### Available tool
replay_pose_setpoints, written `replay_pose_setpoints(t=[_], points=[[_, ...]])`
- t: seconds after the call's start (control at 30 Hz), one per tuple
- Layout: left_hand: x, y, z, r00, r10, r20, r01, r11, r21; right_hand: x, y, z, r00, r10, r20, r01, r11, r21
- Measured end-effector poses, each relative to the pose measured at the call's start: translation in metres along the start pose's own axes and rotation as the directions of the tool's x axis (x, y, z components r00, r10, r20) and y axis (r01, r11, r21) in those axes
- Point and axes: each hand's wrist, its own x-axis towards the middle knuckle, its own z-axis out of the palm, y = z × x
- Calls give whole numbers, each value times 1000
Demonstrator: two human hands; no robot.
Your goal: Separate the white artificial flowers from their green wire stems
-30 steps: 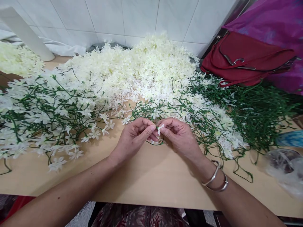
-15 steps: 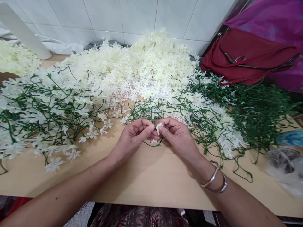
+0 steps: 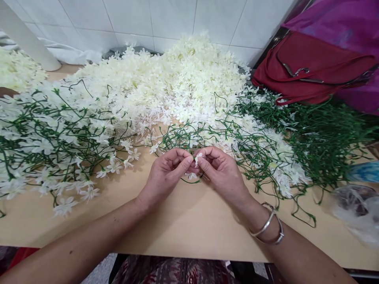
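Petals, thin and matte like fabric, are forming a small white flower (image 3: 198, 159) between the two hands, just above the near half of the smooth, pale tan worktop (image 3: 183, 225). The left hand (image 3: 168, 169) is closing thumb and forefinger on a green tip at the flower's nine o'clock side, its other fingers curling inward. The right hand (image 3: 222, 171) is pinching the flower from about three o'clock, fingers also bent; neither hand is spreading open. The flower's long axis is leaning roughly from one o'clock to seven o'clock; which way its centre is facing is too small to tell. Below the fingertips, a thin green stem (image 3: 191, 182) is curving in a shallow arc.

From the hands, a fluffy heap of cream blossoms (image 3: 189, 75) is rising at twelve o'clock, against glossy wall tiles (image 3: 174, 19). White flowers on wiry stems (image 3: 59, 138) are tangling at ten o'clock, while a dense bundle of green stems (image 3: 322, 138) is spreading at two o'clock. Beyond it, a soft red bag (image 3: 314, 67) is slumping beside crinkled purple material (image 3: 349, 27). A rigid silvery bangle (image 3: 268, 225) is circling the right wrist.
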Motion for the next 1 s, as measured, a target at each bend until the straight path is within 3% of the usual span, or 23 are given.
replay_pose_setpoints(t=[0.27,0.77,1.0], points=[[0,-1,-1,1000,19,4,-19,999,37,-2,3,4,1000,-18,-22,17,998,-57],[0,-14,-5,993,-2,116,-5,998,63,7,2,-11,996,50,78,-55,997,61],[-3,-15,-6,993,37,114,-60,976,208,9,-2,-13,996,25,87,-25,1000,1]])
